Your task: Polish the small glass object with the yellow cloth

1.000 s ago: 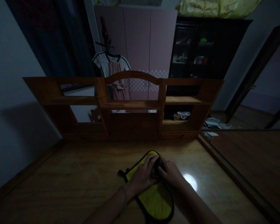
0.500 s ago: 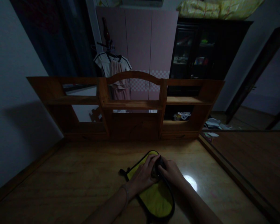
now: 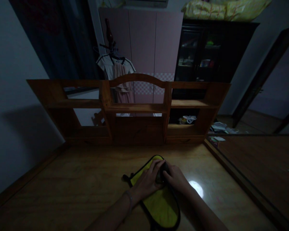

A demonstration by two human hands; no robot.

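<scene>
The desktop [image 3: 74,179] spreads wide left of the black-edged pouch [image 3: 161,205].

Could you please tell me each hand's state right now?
Left hand: closed around a small dark object, shape unclear.
Right hand: against that object; whether closed cannot be told.

The left forearm [image 3: 114,210] slants forward and rightward, the right forearm [image 3: 199,203] forward and leftward, bringing the hands together. The left hand [image 3: 146,182] lies back upward, fingers [image 3: 156,165] curved; close beside it, the right hand [image 3: 175,176] is curled, thumb [image 3: 167,176] pointing inward.
</scene>
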